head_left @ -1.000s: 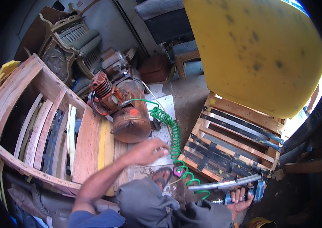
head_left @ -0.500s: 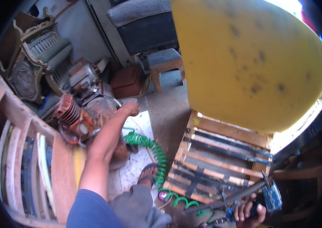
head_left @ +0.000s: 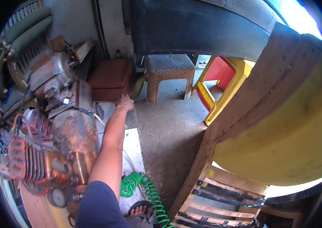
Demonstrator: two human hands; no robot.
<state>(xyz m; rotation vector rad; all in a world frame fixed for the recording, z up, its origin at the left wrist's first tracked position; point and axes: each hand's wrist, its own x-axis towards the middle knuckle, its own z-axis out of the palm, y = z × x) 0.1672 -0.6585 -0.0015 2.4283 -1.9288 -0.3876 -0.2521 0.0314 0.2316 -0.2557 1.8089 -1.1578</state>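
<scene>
My left arm stretches forward past the compressor, and my left hand (head_left: 125, 102) is just in front of the brown padded box (head_left: 109, 78). Its short visible fingers point forward and look open, with nothing seen in them; whether they touch the box I cannot tell. Beside the forearm lies a rusty air compressor (head_left: 73, 127) with a finned orange pump head (head_left: 30, 161) and a grey motor (head_left: 52, 74). A pale hose (head_left: 99, 119) runs from it behind my arm. The coiled green air hose (head_left: 151, 192) lies by my foot. My right hand is out of view.
At right, a slatted wooden frame (head_left: 221, 211) stands with yellow foam (head_left: 278, 136) over it. A woven-pattern stool (head_left: 170, 70) and a tipped yellow-and-red plastic stool (head_left: 221, 85) are farther off. A carved chair (head_left: 24, 30) is at back left, a dark upholstered piece (head_left: 199, 28) at the back.
The view has shifted forward and left, bringing the compressor closer and the yellow-and-red stool into sight. My right hand, with a blue-and-black hand tool, has left the picture. My left hand reaches nearer the brown box.
</scene>
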